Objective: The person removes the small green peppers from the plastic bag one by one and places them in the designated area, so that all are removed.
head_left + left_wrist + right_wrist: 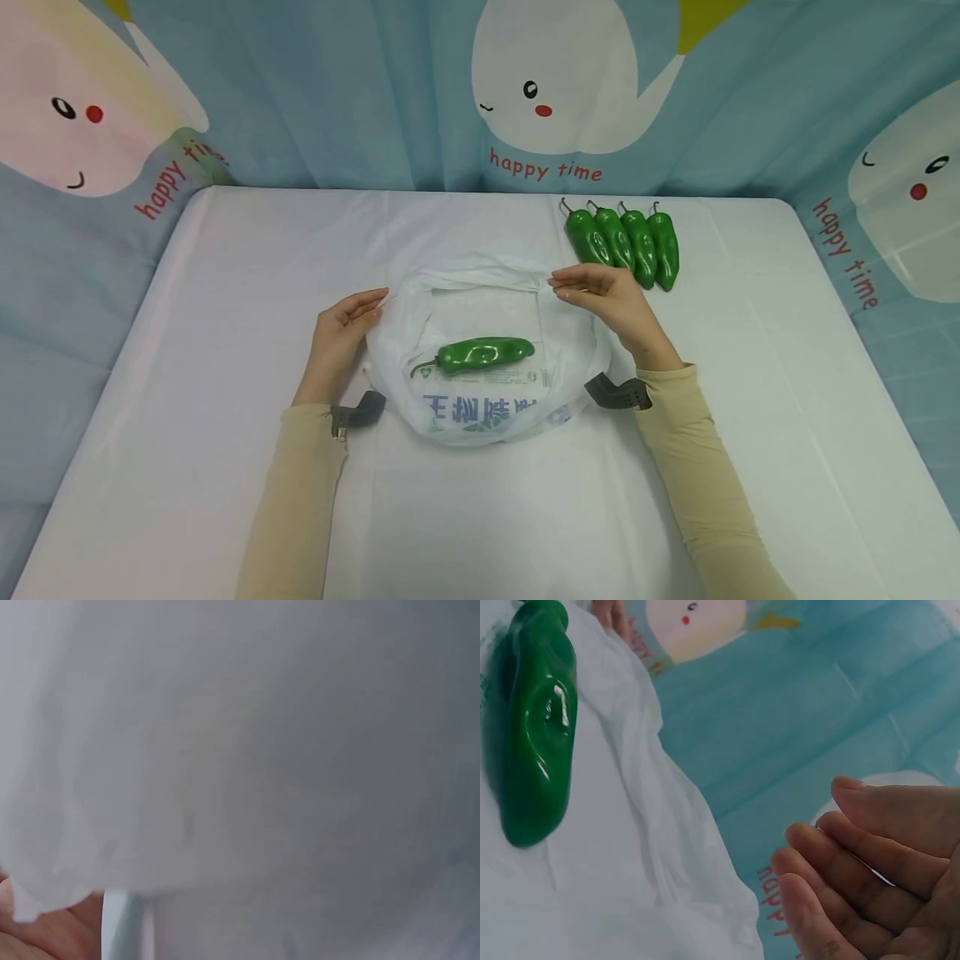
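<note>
A white plastic bag with printed characters lies with its mouth spread wide. Inside it is one green pepper, stem to the left; the right wrist view also shows this pepper. My left hand is at the bag's left side, loosely bent fingers touching the rim. In the left wrist view, the bag covers most of the left hand. My right hand hovers by the upper right rim, fingers relaxed. The right wrist view shows this hand apart from the bag, with nothing between thumb and fingers.
Several more green peppers lie in a row beyond my right hand, near the far table edge. A white cloth covers the table. Behind it hangs a blue curtain with cartoon whales. Each wrist carries a black camera mount.
</note>
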The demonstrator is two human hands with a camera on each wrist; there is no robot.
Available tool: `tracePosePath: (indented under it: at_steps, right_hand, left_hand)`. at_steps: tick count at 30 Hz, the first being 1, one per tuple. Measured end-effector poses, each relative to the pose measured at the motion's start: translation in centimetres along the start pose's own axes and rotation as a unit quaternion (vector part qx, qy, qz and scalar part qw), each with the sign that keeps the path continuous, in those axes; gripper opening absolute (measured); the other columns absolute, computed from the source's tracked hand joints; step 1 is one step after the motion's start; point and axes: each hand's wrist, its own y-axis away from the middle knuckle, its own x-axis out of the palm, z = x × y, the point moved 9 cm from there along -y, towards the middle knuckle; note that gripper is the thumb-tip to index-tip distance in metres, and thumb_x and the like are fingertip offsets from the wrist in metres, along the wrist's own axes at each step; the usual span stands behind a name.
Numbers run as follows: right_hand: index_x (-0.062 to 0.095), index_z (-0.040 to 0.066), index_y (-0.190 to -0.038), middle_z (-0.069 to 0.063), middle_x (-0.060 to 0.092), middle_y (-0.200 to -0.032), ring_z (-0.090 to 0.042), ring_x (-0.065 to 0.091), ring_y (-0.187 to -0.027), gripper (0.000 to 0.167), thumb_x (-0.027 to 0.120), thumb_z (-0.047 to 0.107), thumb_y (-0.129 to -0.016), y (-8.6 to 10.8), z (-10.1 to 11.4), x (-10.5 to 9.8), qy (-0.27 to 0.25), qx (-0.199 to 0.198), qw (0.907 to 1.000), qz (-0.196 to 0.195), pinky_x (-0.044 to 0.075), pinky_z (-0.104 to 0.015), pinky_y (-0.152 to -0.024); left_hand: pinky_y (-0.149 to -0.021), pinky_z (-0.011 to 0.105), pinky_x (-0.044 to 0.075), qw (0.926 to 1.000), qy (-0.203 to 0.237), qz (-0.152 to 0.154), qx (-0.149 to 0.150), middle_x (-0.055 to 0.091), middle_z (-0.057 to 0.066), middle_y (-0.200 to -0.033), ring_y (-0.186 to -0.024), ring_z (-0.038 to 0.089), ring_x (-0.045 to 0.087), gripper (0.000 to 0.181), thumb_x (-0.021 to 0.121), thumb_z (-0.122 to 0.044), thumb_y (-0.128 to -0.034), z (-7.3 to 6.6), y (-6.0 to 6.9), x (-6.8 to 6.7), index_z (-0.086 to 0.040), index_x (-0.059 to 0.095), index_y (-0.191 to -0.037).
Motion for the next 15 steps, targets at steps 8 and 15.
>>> tracePosePath:
  at_steps: [8, 15]
  right_hand:
    - [0.062, -0.010, -0.112, -0.017, 0.066, -0.109, -0.014, 0.065, -0.093, 0.029, 0.067, 0.001, -0.086, -0.3, -0.5, 1.8, -0.004, 0.013, 0.9996, 0.027, 0.050, -0.027, -0.085]
    - [0.064, -0.007, -0.112, -0.022, 0.064, -0.111, -0.014, 0.065, -0.093, 0.028, 0.067, 0.002, -0.086, -0.4, -1.1, 3.3, 0.019, 0.031, 0.9981, 0.050, 0.050, -0.027, -0.085]
  left_hand:
    - [-0.086, 0.016, 0.044, 1.0000, -0.001, 0.002, -0.005, 0.063, 0.006, -0.116, -0.108, 0.009, 0.056, 0.033, 0.058, -0.015, -0.0948, 0.0, 0.0, 0.0, -0.004, 0.060, -0.126]
    - [-0.085, 0.016, 0.045, 1.0000, 0.004, -0.001, -0.009, 0.063, 0.004, -0.116, -0.107, 0.009, 0.056, 0.033, 0.058, -0.014, -0.0945, 0.1, 0.0, 0.0, -0.005, 0.060, -0.126]
